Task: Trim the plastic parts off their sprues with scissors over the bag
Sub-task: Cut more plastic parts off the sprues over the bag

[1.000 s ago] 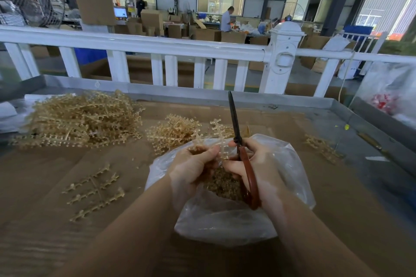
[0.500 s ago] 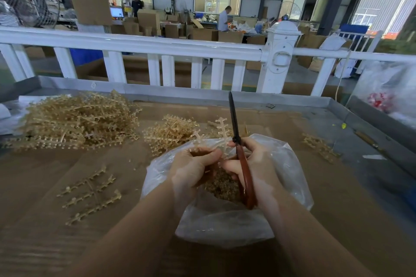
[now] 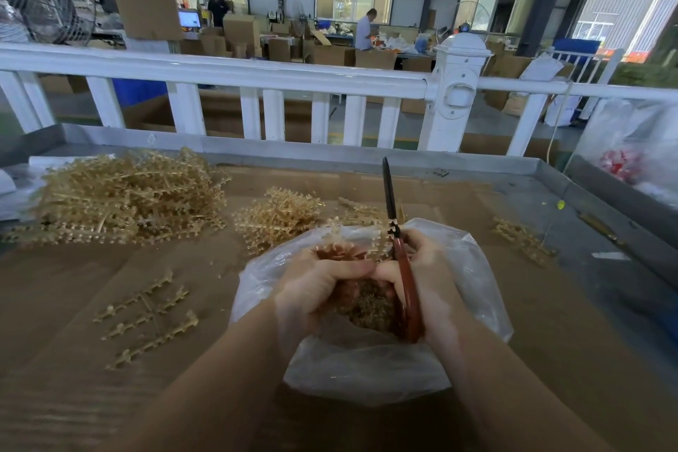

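A clear plastic bag [image 3: 367, 371] lies open on the brown cardboard, with a heap of trimmed tan parts [image 3: 370, 305] inside. Over its mouth my left hand [image 3: 315, 286] grips a tan sprue [image 3: 348, 246] with small parts still on it. My right hand [image 3: 429, 275] holds the red-handled scissors [image 3: 405, 290]; their closed dark blades point up and away from me. The two thumbs meet above the bag. The lower part of the sprue is hidden behind my fingers.
A big pile of tan sprues [image 3: 121, 202] lies at the far left, a smaller pile [image 3: 279, 216] just beyond the bag. One flat sprue [image 3: 146, 319] lies left of my arm, another [image 3: 521, 238] at the right. A white railing [image 3: 257, 73] borders the table's far side.
Both hands stay over the bag and have closed together until the thumbs touch. The sprue in my left hand has sunk lower toward the bag's mouth.
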Demonstrator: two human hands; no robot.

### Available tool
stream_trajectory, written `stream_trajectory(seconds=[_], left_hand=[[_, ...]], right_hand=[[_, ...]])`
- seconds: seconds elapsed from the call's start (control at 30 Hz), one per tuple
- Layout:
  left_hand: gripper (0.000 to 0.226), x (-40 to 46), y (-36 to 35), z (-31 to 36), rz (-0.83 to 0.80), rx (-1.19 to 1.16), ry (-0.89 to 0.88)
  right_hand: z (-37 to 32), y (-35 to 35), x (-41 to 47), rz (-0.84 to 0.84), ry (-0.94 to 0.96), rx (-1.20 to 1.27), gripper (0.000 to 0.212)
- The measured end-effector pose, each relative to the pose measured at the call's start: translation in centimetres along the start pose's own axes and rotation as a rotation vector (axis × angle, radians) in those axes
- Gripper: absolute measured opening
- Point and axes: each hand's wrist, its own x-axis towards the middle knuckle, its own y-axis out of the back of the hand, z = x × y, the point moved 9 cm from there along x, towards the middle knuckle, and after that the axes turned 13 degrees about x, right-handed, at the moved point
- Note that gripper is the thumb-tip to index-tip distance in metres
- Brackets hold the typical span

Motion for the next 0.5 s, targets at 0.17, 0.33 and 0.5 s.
stream_trajectory(seconds=[0.17,0.33,0.5], left_hand=[[0.031,1.1,0.8,0.2,0.101,0.162,-0.047],[0.015,1.6,0.8,-0.6,0.115,0.101,-0.036],[0.011,1.8,0.5,-1.1,0.106,0.014,-0.055]], right_hand=[[-0.5,-0.5,0.0,-0.049,0.067,-0.043,0.038],[-0.5,-1.0,-0.2,-0.092,0.133,-0.011,0.044],[-0.3,-1.3,-0.1,-0.083,0.185,-0.072,0.042]])
